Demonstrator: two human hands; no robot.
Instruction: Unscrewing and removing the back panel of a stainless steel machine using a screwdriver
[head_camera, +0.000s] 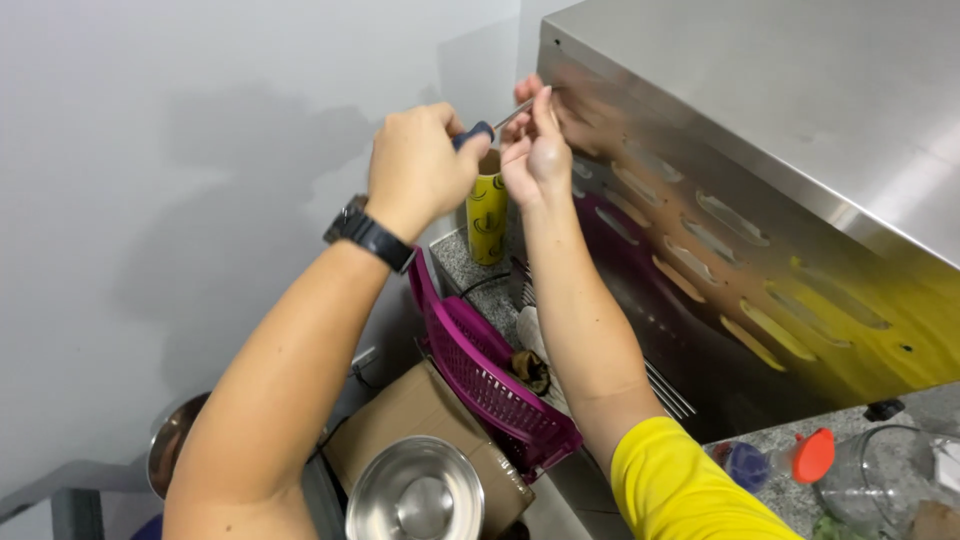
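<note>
Left hand (415, 165) fingers grip a dark-handled screwdriver (490, 125); right hand (535, 150) pinches its shaft above a yellow canister (487, 215).

Yellow tube (487, 220) on counter; cardboard box (420, 420) below

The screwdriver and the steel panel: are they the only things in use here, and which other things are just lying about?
In use:
- left hand, gripping the screwdriver
- right hand, at the screwdriver's tip
- steel panel, where the tip meets its corner

Lying about:
- yellow can
- pink basket
- steel bowl
- cardboard box
- bottle with an orange cap
- glass jar
</note>
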